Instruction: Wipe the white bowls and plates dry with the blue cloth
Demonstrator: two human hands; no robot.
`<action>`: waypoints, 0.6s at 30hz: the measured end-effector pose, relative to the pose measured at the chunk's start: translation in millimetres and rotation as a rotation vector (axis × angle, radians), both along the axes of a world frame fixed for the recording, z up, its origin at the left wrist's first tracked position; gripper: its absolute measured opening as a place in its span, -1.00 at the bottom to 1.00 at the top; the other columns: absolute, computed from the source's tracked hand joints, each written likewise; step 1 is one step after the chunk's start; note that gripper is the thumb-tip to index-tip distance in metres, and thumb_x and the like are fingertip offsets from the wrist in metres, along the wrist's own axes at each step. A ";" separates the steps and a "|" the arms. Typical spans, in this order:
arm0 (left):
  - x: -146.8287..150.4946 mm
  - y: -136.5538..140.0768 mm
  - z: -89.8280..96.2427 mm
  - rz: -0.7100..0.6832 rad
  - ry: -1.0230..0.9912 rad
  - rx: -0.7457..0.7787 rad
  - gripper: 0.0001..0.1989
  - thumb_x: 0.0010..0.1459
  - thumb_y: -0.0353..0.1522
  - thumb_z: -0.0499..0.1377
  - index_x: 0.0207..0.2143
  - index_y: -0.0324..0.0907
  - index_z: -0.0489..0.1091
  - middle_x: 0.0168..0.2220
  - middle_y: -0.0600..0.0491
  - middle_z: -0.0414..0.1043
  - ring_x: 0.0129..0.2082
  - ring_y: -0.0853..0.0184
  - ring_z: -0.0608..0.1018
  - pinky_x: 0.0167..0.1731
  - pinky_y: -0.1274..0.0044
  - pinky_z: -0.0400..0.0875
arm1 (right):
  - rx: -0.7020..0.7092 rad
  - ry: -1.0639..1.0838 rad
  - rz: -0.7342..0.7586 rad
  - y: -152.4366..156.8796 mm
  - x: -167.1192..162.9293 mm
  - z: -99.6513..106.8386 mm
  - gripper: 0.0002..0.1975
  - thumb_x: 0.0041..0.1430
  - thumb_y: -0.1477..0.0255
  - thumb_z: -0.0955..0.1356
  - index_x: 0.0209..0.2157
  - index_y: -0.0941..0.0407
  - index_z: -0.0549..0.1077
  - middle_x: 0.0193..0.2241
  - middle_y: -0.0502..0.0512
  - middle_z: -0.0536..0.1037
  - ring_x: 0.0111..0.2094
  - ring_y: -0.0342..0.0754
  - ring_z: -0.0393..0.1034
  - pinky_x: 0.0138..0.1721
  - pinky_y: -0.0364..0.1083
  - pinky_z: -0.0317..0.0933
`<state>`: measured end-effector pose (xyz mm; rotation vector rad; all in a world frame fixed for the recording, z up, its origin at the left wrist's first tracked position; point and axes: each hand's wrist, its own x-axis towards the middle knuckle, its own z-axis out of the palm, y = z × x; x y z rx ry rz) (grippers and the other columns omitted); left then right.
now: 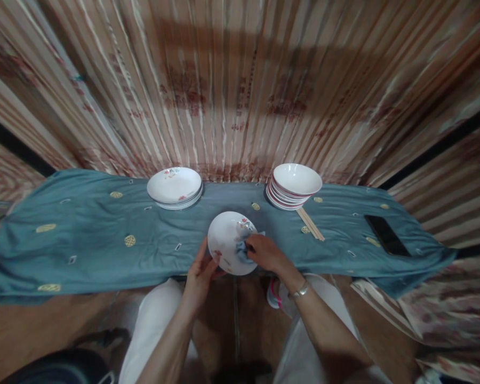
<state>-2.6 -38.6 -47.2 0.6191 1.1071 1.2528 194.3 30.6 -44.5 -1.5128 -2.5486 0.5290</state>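
A white plate with a floral pattern [226, 234] is tilted up at the front edge of the cloth-covered table. My left hand [202, 272] grips its lower left rim, thumb on the face and fingers behind. A bluish cloth [243, 250] is bunched in my right hand [266, 252], which presses it against the right part of the plate's face. Behind to the left stands a stack of similar floral plates [175, 186]. To the right behind is a stack of white bowls [297, 180] with red rims.
Pale chopsticks [311, 224] lie in front of the bowls. A black phone [386, 235] rests near the right end of the teal tablecloth [100, 229]. Patterned curtains [232, 96] hang close behind the table, with dark bars at both sides.
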 end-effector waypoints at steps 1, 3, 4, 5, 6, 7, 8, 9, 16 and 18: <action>-0.2 -0.1 -0.4 -0.004 0.001 0.004 -0.02 -0.16 -0.19 0.39 0.29 -0.07 0.03 -0.06 -0.10 0.52 -0.20 0.17 0.58 -0.38 0.49 0.52 | 0.035 0.007 -0.018 2.4 -0.7 -4.0 -0.87 0.10 0.58 0.27 -0.36 0.18 0.46 -0.32 0.14 0.51 -0.25 -0.04 0.37 -0.22 -0.12 0.17; -0.8 -0.1 -1.4 -0.012 0.002 0.004 -0.01 -0.16 -0.18 0.38 0.30 -0.07 0.02 -0.04 -0.11 0.50 -0.16 0.15 0.57 -0.36 0.47 0.52 | 0.096 0.037 -0.059 7.5 -3.6 -11.1 -0.85 0.11 0.61 0.25 -0.34 0.17 0.43 -0.29 0.15 0.50 -0.22 -0.02 0.36 -0.17 -0.09 0.20; -1.0 -0.1 -1.9 -0.016 0.003 0.003 -0.01 -0.16 -0.18 0.38 0.30 -0.07 0.02 -0.05 -0.11 0.50 -0.16 0.14 0.57 -0.34 0.46 0.53 | 0.123 0.059 -0.078 10.1 -5.6 -14.0 -0.84 0.11 0.62 0.24 -0.32 0.17 0.43 -0.27 0.17 0.49 -0.20 -0.02 0.36 -0.14 -0.08 0.21; -1.2 -0.1 -2.3 -0.020 0.003 0.003 0.00 -0.16 -0.18 0.38 0.30 -0.08 0.01 -0.05 -0.11 0.51 -0.15 0.14 0.57 -0.33 0.44 0.53 | 0.149 0.084 -0.093 12.7 -8.0 -16.3 -0.82 0.12 0.62 0.23 -0.30 0.17 0.42 -0.25 0.18 0.49 -0.17 -0.01 0.35 -0.11 -0.07 0.22; -1.4 0.0 -2.4 -0.023 0.005 0.004 0.00 -0.16 -0.17 0.38 0.30 -0.08 0.01 -0.06 -0.11 0.51 -0.15 0.14 0.56 -0.32 0.43 0.53 | 0.172 0.110 -0.102 15.2 -10.6 -18.0 -0.81 0.12 0.63 0.23 -0.28 0.18 0.42 -0.22 0.19 0.48 -0.15 0.00 0.35 -0.07 -0.05 0.22; -1.4 0.0 -2.3 -0.024 0.008 0.007 -0.01 -0.15 -0.17 0.38 0.30 -0.08 0.01 -0.06 -0.11 0.51 -0.15 0.13 0.56 -0.31 0.43 0.53 | 0.194 0.134 -0.101 17.4 -13.4 -19.3 -0.80 0.13 0.63 0.23 -0.25 0.18 0.42 -0.19 0.20 0.48 -0.12 0.01 0.33 -0.03 -0.03 0.22; -1.5 -0.1 -1.9 -0.025 0.011 0.011 -0.02 -0.15 -0.17 0.37 0.30 -0.08 0.02 -0.06 -0.12 0.51 -0.14 0.12 0.56 -0.31 0.43 0.53 | 0.215 0.157 -0.096 19.5 -16.5 -20.1 -0.79 0.14 0.63 0.22 -0.24 0.18 0.42 -0.17 0.21 0.47 -0.10 0.02 0.32 0.00 -0.02 0.21; -1.4 -0.2 -1.3 -0.027 0.015 0.016 -0.03 -0.14 -0.17 0.37 0.29 -0.08 0.03 -0.04 -0.13 0.50 -0.12 0.11 0.56 -0.31 0.43 0.53 | 0.238 0.178 -0.090 21.2 -19.7 -20.5 -0.77 0.14 0.63 0.21 -0.22 0.19 0.43 -0.16 0.22 0.46 -0.08 0.03 0.31 0.02 0.00 0.21; -0.2 -2.2 2.7 -0.051 0.024 0.035 -0.09 -0.08 -0.17 0.34 0.29 -0.05 0.04 0.02 -0.11 0.46 -0.07 0.10 0.53 -0.25 0.38 0.53 | 0.359 0.278 -0.015 23.4 -45.6 -17.0 -0.69 0.19 0.62 0.18 -0.13 0.22 0.46 -0.07 0.28 0.44 -0.05 0.08 0.27 0.08 0.10 0.18; -0.1 -2.4 1.5 -0.049 0.020 0.044 -0.10 -0.08 -0.17 0.34 0.29 -0.05 0.04 0.03 -0.12 0.45 -0.06 0.09 0.53 -0.23 0.36 0.53 | 0.358 0.319 0.025 21.1 -53.1 -14.6 -0.69 0.21 0.60 0.18 -0.09 0.23 0.45 -0.04 0.28 0.43 -0.03 0.08 0.26 0.10 0.10 0.17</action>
